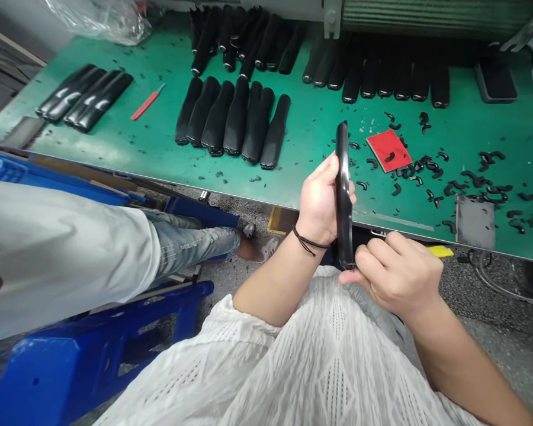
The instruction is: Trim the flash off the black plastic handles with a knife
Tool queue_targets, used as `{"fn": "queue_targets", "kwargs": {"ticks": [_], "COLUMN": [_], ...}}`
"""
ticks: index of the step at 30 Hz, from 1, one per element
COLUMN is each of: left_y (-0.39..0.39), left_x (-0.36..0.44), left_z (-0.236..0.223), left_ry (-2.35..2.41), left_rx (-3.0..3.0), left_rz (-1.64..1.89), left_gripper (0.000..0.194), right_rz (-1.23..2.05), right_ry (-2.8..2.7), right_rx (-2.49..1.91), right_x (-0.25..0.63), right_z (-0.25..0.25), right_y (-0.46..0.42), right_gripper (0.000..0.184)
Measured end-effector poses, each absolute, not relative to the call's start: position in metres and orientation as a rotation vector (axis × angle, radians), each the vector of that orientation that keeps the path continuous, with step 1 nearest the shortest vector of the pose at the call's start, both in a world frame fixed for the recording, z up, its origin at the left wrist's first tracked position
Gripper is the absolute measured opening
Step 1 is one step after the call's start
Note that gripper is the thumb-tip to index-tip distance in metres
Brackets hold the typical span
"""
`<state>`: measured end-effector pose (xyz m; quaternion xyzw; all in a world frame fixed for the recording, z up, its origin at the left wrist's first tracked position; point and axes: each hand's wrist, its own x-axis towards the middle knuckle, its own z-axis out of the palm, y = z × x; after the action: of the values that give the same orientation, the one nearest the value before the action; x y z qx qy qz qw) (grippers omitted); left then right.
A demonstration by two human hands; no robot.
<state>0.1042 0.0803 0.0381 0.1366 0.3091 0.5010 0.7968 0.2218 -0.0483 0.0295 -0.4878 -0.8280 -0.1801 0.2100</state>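
Note:
My left hand (pixel 322 198) is closed around a long, glossy black plastic handle-shaped part (pixel 344 195), held upright just off the table's front edge. At the part's lower end, my right hand (pixel 400 269) is curled into a fist with its thumb under the tip. A yellow handle (pixel 440 251) sticks out behind the right fist; it looks like a knife's, but its blade is hidden by the fingers. Beyond my left hand, several similar black parts (pixel 235 121) lie side by side on the green table (pixel 311 171).
Black offcuts (pixel 426 168) lie scattered at right around a red pad (pixel 388 151) and a grey block (pixel 475 222). More black parts (pixel 395 77) line the back; others (pixel 84 97) lie far left beside a red knife (pixel 147 105). A person (pixel 71 248) stands at left near a blue stool (pixel 93 355).

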Motion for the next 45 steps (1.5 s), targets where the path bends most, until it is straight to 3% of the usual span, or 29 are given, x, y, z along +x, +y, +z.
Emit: {"fn": "queue_targets", "kwargs": {"ticks": [5, 9, 13, 15, 17, 21, 25, 29, 36, 38, 42, 45], "left_y": [0.086, 0.096, 0.099, 0.097, 0.092, 0.079, 0.063, 0.063, 0.073, 0.073, 0.074, 0.075], "left_x": [0.103, 0.097, 0.097, 0.099, 0.097, 0.081, 0.066, 0.066, 0.064, 0.064, 0.065, 0.066], "left_z": [0.032, 0.034, 0.034, 0.029, 0.023, 0.021, 0.030, 0.032, 0.036, 0.037, 0.038, 0.040], "left_ry": [0.727, 0.775, 0.822, 0.821, 0.871, 1.107, 0.788, 0.510, 0.507, 0.469, 0.453, 0.452], "left_rx": [0.180, 0.102, 0.080, 0.171, 0.407, 1.301, 1.886, 1.972, 1.965, 1.960, 1.981, 2.038], "left_rz": [1.101, 1.182, 1.256, 1.274, 1.286, 1.374, 1.331, 1.278, 1.341, 1.351, 1.296, 1.238], "left_gripper": [0.024, 0.028, 0.029, 0.024, 0.019, 0.063, 0.044, 0.057, 0.056, 0.054, 0.054, 0.055], "right_rz": [-0.606, -0.262, 0.376, 0.502, 0.459, 0.426, 0.561, 0.609, -0.150, -0.128, 0.134, 0.147], "right_ry": [-2.210, -1.965, -1.686, -1.624, -1.543, -1.415, -1.432, -1.406, -2.047, -2.031, -2.094, -2.144], "right_rx": [-1.252, -1.324, -1.513, -1.435, -1.361, -1.308, -1.269, -1.371, -1.913, -1.819, -1.417, -1.339], "right_x": [0.227, 0.229, 0.218, 0.210, 0.205, 0.203, 0.202, 0.212, 0.263, 0.264, 0.248, 0.235], "right_z": [0.016, 0.006, 0.010, 0.014, 0.019, 0.033, 0.047, 0.048, 0.042, 0.048, 0.069, 0.078], "right_y": [-0.052, -0.054, -0.054, -0.054, -0.055, -0.057, -0.064, -0.069, -0.057, -0.056, -0.055, -0.048], "right_gripper": [0.041, 0.014, 0.048, 0.037, 0.019, 0.013, 0.011, 0.018, 0.067, 0.064, 0.042, 0.044]}}
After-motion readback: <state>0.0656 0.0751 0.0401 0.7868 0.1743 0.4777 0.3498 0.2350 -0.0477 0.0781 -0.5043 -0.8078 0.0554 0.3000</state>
